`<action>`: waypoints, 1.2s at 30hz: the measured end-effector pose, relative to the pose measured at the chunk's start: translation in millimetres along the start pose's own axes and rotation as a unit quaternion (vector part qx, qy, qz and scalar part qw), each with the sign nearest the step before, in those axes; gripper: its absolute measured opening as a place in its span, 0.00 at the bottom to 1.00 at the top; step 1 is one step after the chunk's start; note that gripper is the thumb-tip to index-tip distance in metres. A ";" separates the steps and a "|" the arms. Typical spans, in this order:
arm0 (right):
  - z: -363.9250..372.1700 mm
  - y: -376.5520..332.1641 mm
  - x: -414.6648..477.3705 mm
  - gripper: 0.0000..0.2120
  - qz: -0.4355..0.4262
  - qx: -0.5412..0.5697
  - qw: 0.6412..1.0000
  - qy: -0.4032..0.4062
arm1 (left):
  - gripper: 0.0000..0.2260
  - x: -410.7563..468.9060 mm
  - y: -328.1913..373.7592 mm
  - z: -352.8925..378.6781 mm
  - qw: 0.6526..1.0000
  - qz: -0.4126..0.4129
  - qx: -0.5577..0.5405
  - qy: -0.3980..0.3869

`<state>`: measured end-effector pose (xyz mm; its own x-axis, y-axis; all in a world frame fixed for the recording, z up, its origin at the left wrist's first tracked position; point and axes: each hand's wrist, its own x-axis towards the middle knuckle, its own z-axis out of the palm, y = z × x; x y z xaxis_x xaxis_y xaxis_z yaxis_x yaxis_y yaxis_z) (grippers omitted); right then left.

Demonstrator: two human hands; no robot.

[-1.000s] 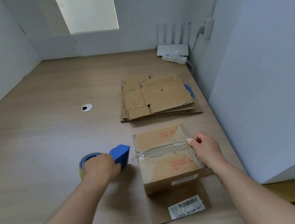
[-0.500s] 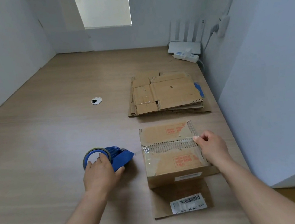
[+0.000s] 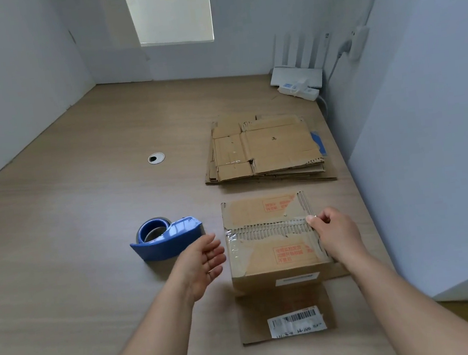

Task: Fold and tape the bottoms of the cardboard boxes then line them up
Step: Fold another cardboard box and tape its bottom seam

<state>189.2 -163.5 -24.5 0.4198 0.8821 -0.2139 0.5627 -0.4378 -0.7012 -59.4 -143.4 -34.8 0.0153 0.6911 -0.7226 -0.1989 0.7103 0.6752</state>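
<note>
Head view:
Cardboard box [image 3: 277,260]: stands at the right of the wooden table [image 3: 61,255] with its folded flaps up and clear tape [image 3: 264,227] across the seam. A flap with a barcode label [image 3: 297,320] lies flat toward the person.
Right hand [image 3: 336,232]: fingers curled, thumb and fingertips pinching the tape's right end at the box edge.
Left hand [image 3: 204,261]: fingers apart and relaxed, holding nothing, between box and dispenser.
Tape dispenser [image 3: 167,239]: blue, on the table left of the box.
Flattened boxes [image 3: 264,150]: stacked beyond the box.
</note>
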 end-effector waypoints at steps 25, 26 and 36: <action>4.6 0.5 -0.3 0.12 -0.007 0.008 1.000 0.002 | 0.10 24.0 -15.7 21.4 0.934 0.291 0.149 0.142; 4.7 0.1 -0.6 0.12 -0.007 0.008 1.000 0.001 | 0.10 25.2 -17.4 24.6 0.940 0.278 0.144 0.135; 2.3 -2.5 -3.8 0.13 -0.004 0.009 1.000 0.007 | 0.17 23.2 -12.2 24.5 0.946 0.225 0.191 0.134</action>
<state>184.5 -165.4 -23.5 0.4262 0.8826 -0.1984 0.5536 -0.4279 -0.7144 -32.6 -132.7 -56.2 -0.2465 0.9126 -0.3262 0.2431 0.3841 0.8907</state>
